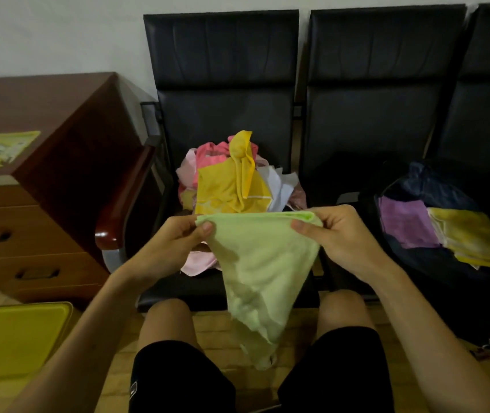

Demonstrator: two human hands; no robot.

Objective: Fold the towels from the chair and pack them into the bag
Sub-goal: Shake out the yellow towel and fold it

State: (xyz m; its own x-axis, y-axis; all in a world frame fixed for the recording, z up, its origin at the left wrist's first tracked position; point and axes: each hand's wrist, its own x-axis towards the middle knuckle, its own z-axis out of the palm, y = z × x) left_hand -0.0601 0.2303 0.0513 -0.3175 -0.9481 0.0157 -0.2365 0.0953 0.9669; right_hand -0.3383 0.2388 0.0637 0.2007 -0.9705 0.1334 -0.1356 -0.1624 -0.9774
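Left hand (pixel 178 236) and right hand (pixel 333 231) pinching green towel (pixel 263 272) top corners at frame centre, each grip closed on it; towel hanging below.

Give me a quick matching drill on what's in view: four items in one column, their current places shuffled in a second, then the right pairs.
Items:
1. green towel
2. purple towel
3. yellow towel
4. yellow tray

Places:
A. on top of the unfolded pile on the chair seat
B. held up between the left hand and right hand
C. on the floor, lower left
D. folded, inside the dark bag

Pairs: 1-B, 2-D, 3-A, 4-C
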